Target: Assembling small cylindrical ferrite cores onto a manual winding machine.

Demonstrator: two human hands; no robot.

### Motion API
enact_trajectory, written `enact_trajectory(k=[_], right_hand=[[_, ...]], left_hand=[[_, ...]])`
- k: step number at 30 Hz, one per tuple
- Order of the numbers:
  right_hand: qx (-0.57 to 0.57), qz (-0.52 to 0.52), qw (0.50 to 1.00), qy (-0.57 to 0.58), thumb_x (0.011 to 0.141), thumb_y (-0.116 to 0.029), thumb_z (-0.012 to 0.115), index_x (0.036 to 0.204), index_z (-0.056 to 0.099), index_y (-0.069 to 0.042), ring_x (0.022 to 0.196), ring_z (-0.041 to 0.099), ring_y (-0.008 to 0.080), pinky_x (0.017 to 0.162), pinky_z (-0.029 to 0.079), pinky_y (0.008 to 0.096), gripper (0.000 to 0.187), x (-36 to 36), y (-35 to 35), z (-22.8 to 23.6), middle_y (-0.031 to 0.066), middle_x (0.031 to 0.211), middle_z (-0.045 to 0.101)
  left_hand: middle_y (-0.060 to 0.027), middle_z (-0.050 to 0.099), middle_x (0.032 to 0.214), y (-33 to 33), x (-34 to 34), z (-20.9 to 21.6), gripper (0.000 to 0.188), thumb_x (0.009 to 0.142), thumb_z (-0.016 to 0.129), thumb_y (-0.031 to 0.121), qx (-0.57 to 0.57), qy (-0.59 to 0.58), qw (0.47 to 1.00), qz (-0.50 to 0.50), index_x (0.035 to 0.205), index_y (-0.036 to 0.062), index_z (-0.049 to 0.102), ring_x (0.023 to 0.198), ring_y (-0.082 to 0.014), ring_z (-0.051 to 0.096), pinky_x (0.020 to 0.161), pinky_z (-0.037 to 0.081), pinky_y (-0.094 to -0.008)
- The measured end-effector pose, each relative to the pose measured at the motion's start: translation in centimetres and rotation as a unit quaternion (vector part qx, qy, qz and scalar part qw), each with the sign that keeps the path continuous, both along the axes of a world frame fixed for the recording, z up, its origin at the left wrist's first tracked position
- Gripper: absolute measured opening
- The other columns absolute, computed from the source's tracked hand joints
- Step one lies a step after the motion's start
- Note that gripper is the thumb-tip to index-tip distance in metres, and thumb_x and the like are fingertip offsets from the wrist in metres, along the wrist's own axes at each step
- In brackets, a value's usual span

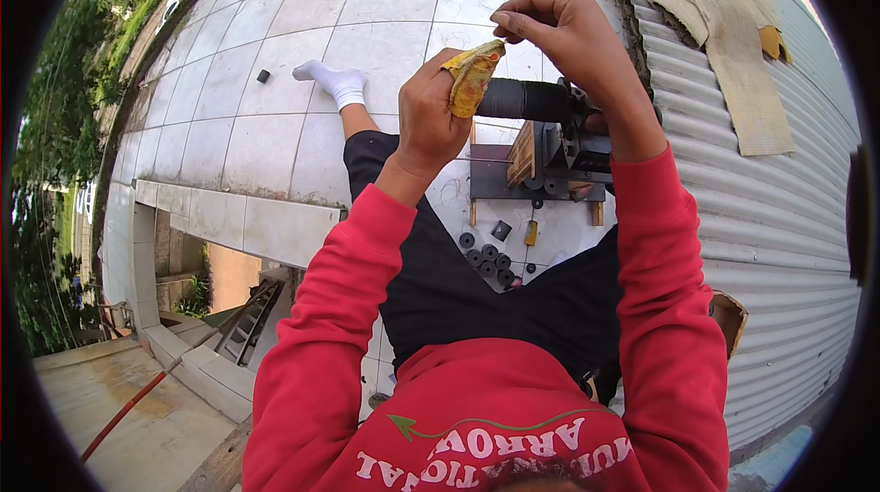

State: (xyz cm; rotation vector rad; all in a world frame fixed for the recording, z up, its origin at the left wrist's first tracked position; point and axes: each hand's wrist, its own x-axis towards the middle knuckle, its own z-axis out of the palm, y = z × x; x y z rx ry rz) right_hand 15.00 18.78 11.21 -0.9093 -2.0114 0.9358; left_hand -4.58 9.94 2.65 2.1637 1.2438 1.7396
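Observation:
My left hand (429, 121) is closed around a yellow, red-marked piece (474, 79) that looks like folded cloth. Just above and to the right of it, my right hand (579, 41) is closed, thumb and forefinger bent together. Whatever sits at those fingertips is too small to make out. Beyond the yellow piece lies a dark cylinder (524, 99), joined on its right to a black machine (579, 148). My right forearm partly covers that machine.
Several black rollers (489, 254), a small black block (501, 231) and a yellow-handled tool (532, 232) lie on the tiles between my legs. Corrugated metal sheeting (770, 217) with brown matting (733, 52) rises at right. A ledge (234, 217) borders a drop at left.

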Motion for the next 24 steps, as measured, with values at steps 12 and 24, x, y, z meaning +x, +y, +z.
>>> enact_trajectory(k=[12, 24], right_hand=[[0.221, -0.087, 0.971, 0.007, 0.089, -0.006, 0.085, 0.106, 0.083, -0.008, 0.105, 0.075, 0.0256, 0.097, 0.055, 0.0387, 0.017, 1.0, -11.4, -3.2, 0.0072, 0.107, 0.081], [0.363, -0.105, 0.926, 0.005, 0.086, -0.004, 0.087, 0.11, 0.081, -0.009, 0.119, 0.074, 0.0255, 0.11, 0.053, 0.0481, 0.025, 1.1, -13.0, -6.5, 0.0043, 0.116, 0.08]], left_hand=[[-0.0233, 0.068, 0.085, -0.6, 0.4, 3.5, 0.023, 0.102, 0.064, 0.019, -0.165, 0.035, 0.983, 0.071, 0.091, -0.0009, 0.069, 0.078, -0.0454, 0.068, 0.068, 0.054, -0.0494], [-0.0157, 0.071, 0.092, -0.5, 0.2, 3.9, 0.026, 0.1, 0.07, 0.025, -0.178, 0.19, 0.963, 0.076, 0.094, 0.0006, 0.076, 0.087, -0.038, 0.072, 0.072, 0.057, -0.047]])
